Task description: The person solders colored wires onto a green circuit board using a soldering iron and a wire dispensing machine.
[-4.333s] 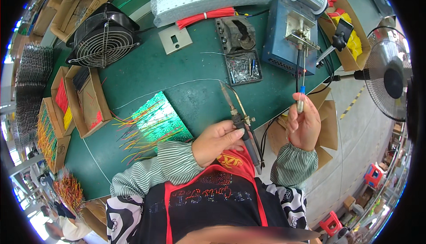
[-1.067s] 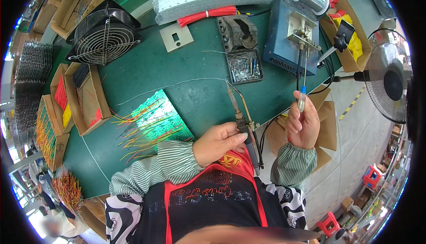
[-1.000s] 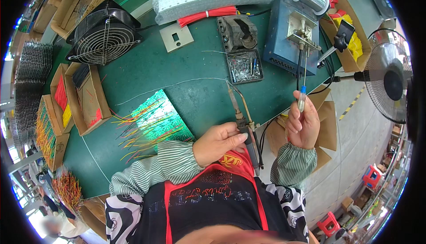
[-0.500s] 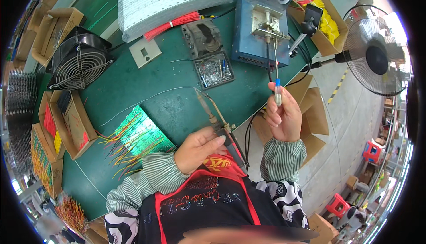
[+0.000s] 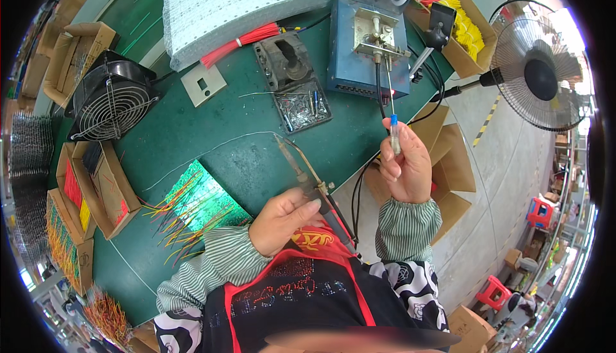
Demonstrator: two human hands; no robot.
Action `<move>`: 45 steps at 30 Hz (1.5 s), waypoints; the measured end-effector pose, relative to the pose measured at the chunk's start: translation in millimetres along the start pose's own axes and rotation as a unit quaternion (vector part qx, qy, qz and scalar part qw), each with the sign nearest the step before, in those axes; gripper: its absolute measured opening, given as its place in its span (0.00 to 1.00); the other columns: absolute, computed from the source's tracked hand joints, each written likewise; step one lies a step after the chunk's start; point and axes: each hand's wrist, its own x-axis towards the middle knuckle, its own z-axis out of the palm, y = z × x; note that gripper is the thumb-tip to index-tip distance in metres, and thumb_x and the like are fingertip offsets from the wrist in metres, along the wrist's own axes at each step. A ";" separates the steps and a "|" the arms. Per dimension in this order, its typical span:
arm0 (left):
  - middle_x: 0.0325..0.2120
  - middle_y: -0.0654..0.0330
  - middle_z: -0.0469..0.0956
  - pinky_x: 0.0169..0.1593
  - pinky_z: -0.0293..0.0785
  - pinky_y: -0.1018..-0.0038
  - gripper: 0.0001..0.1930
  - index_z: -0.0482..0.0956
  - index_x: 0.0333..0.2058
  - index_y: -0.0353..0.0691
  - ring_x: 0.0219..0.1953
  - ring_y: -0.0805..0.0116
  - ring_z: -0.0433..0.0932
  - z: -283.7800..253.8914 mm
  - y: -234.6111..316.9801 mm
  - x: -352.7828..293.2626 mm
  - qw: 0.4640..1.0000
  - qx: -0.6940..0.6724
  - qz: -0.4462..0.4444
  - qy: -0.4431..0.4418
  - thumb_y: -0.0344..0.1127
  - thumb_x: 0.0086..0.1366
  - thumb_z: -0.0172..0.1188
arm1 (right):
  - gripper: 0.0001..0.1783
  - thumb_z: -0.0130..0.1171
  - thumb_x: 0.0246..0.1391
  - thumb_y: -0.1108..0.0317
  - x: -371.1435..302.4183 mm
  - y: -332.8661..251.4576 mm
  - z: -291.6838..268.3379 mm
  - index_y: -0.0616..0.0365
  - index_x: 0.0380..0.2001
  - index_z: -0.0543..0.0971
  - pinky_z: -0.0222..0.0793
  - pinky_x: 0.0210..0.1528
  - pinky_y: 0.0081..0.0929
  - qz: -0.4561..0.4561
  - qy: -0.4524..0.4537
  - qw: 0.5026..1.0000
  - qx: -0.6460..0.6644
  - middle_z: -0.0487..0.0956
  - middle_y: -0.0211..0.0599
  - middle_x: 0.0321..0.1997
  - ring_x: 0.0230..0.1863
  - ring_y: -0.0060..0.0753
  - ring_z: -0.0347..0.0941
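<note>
My left hand (image 5: 282, 219) is wrapped round the handle of a soldering iron (image 5: 326, 206), its tip pointing up and away over the bench. A thin metal feed tube runs beside the iron, and a strand of solder wire (image 5: 215, 146) trails left from near the tip. In my right hand (image 5: 409, 163), raised at the bench's right edge, a small screwdriver (image 5: 394, 136) with a clear and blue handle is pinched between thumb and fingers. Its shaft reaches up to the metal feed mechanism (image 5: 380, 37) on the blue solder feeder (image 5: 350, 64). Whether its tip sits in a screw cannot be made out.
Left of my hands, a green circuit board (image 5: 208, 192) carries several coloured wires. Beyond are a dark tray of small parts (image 5: 303, 109), a bubble-wrapped stack (image 5: 240, 9) and a black fan (image 5: 110, 99). A standing fan (image 5: 539, 78) and open carton (image 5: 454, 173) flank the bench's right.
The view has shifted slightly, so the bench things appear a little farther left. Both hands keep their holds, and the screwdriver remains up against the feeder.
</note>
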 end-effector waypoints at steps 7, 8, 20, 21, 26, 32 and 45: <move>0.45 0.49 0.69 0.48 0.69 0.71 0.16 0.60 0.50 0.32 0.45 0.65 0.72 0.5 0.6 -0.8 1.000 -0.006 0.006 -0.005 0.33 0.65 0.41 | 0.17 0.37 0.60 0.64 2.7 1.6 0.2 0.65 0.46 0.65 0.55 0.12 0.15 0.007 -0.024 0.999 0.032 0.71 0.38 0.23 0.12 0.17 0.58; 0.45 0.49 0.69 0.48 0.69 0.71 0.16 0.60 0.50 0.32 0.45 0.64 0.72 0.5 0.3 -0.7 1.000 -0.009 0.005 -0.004 0.33 0.65 0.41 | 0.17 0.36 0.60 0.65 3.1 1.5 -0.4 0.65 0.46 0.65 0.55 0.12 0.15 0.008 -0.030 0.999 0.041 0.71 0.39 0.23 0.12 0.18 0.58; 0.45 0.49 0.69 0.49 0.68 0.70 0.17 0.59 0.50 0.32 0.45 0.64 0.72 -2.9 -2.7 -0.7 1.000 -0.007 -0.009 -0.004 0.33 0.65 0.41 | 0.16 0.34 0.60 0.67 3.3 4.3 -2.1 0.67 0.46 0.64 0.57 0.11 0.14 0.015 -0.042 0.997 0.071 0.72 0.43 0.25 0.12 0.18 0.59; 0.45 0.49 0.69 0.49 0.68 0.70 0.17 0.59 0.50 0.32 0.46 0.64 0.72 -3.5 -2.2 0.7 1.000 -0.004 -0.014 -0.008 0.33 0.65 0.41 | 0.16 0.34 0.60 0.67 4.6 4.4 -2.9 0.67 0.46 0.64 0.57 0.11 0.14 0.013 -0.042 0.996 0.073 0.72 0.43 0.25 0.12 0.18 0.59; 0.45 0.49 0.69 0.49 0.68 0.70 0.17 0.59 0.50 0.32 0.46 0.64 0.71 -0.1 0.3 -1.5 1.000 -0.009 -0.004 -0.011 0.33 0.65 0.41 | 0.16 0.35 0.60 0.67 3.8 0.8 1.0 0.67 0.45 0.64 0.56 0.11 0.14 0.017 -0.043 0.996 0.070 0.72 0.43 0.25 0.12 0.18 0.59; 0.45 0.47 0.68 0.50 0.67 0.67 0.16 0.59 0.50 0.33 0.47 0.61 0.71 1.1 2.1 0.7 1.000 -0.018 -0.009 -0.004 0.32 0.65 0.40 | 0.16 0.37 0.60 0.65 6.4 -1.3 -2.8 0.65 0.45 0.66 0.57 0.11 0.15 0.020 -0.031 0.999 0.039 0.73 0.42 0.25 0.12 0.18 0.59; 0.42 0.46 0.70 0.48 0.68 0.65 0.17 0.61 0.48 0.32 0.44 0.55 0.73 33.6 66.9 9.3 0.996 -0.015 0.027 0.080 0.34 0.63 0.45 | 0.15 0.37 0.60 0.66 6.8 -10.9 -9.9 0.65 0.44 0.65 0.61 0.18 0.17 0.085 -0.056 0.993 0.066 0.74 0.45 0.25 0.14 0.23 0.63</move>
